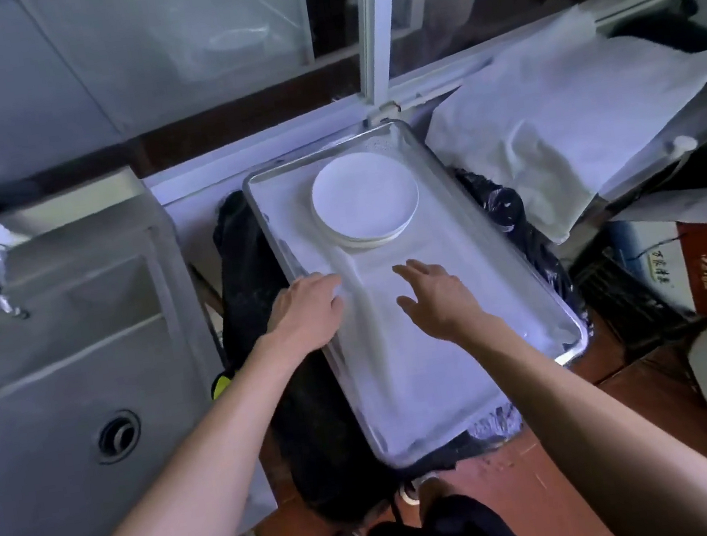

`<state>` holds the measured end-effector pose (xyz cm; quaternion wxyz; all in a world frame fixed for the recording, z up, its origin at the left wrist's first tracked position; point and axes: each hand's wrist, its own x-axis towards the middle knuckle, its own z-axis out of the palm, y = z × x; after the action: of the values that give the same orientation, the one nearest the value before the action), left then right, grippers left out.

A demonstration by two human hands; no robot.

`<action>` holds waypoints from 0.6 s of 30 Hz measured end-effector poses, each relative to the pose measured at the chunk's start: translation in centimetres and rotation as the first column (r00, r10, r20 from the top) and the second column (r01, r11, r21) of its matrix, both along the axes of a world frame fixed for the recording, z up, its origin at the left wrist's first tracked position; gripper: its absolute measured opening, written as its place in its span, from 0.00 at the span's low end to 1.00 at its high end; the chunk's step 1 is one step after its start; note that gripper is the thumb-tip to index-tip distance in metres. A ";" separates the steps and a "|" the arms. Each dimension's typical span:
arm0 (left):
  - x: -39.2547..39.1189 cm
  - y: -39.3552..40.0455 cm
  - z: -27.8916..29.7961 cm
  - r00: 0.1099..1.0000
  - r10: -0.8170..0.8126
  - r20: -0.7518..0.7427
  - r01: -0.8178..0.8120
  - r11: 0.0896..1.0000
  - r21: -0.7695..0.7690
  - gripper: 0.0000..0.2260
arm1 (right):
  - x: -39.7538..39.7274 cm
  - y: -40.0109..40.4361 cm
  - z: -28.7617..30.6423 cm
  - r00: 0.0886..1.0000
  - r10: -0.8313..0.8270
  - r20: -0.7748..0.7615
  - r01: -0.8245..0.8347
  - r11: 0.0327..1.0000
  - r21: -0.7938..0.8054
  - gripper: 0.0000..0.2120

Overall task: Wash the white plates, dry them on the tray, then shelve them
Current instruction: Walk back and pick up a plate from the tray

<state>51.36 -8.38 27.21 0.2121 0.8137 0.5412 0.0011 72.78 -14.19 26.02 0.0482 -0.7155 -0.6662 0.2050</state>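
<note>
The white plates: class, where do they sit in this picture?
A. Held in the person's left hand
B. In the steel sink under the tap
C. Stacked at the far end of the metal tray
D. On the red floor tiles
C: the white plates lie stacked at the far end of the metal tray, beyond the left hand and right hand, which hold nothing.

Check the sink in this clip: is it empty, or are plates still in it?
Empty, as far as visible: the sink shows bare steel and an open drain. The white plates sit stacked on the tray.
</note>
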 end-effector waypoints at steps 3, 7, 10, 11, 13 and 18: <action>2.0 3.8 -0.2 0.965 0.206 0.163 -0.199 0.978 -0.059 0.18 | 2.8 4.5 -0.3 0.999 -0.003 -0.042 0.004 1.000 0.023 0.27; 4.4 8.6 -1.6 0.884 0.368 0.290 -0.360 0.929 -0.082 0.19 | 6.1 10.5 -1.4 0.986 -0.048 -0.160 0.060 0.995 0.074 0.27; 5.6 11.1 -2.7 0.815 0.463 0.348 -0.451 0.885 -0.121 0.20 | 7.4 13.8 -2.6 0.975 -0.052 -0.216 0.067 0.996 0.059 0.27; 5.9 11.8 -3.0 0.788 0.494 0.367 -0.478 0.867 -0.139 0.20 | 7.7 14.8 -3.0 0.973 -0.052 -0.227 0.067 0.996 0.060 0.27; 6.5 13.2 -3.6 0.739 0.544 0.397 -0.526 0.834 -0.165 0.20 | 8.4 16.4 -3.9 0.965 -0.060 -0.254 0.081 0.994 0.073 0.27; 8.5 16.1 -4.7 0.577 0.654 0.489 -0.636 0.735 -0.233 0.22 | 9.6 19.3 -5.9 0.911 -0.097 -0.400 0.133 0.989 0.063 0.30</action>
<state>59.88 7.76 22.49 0.3535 0.5220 0.7163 0.2991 82.37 5.13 20.11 0.2256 -0.6944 -0.6078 0.3123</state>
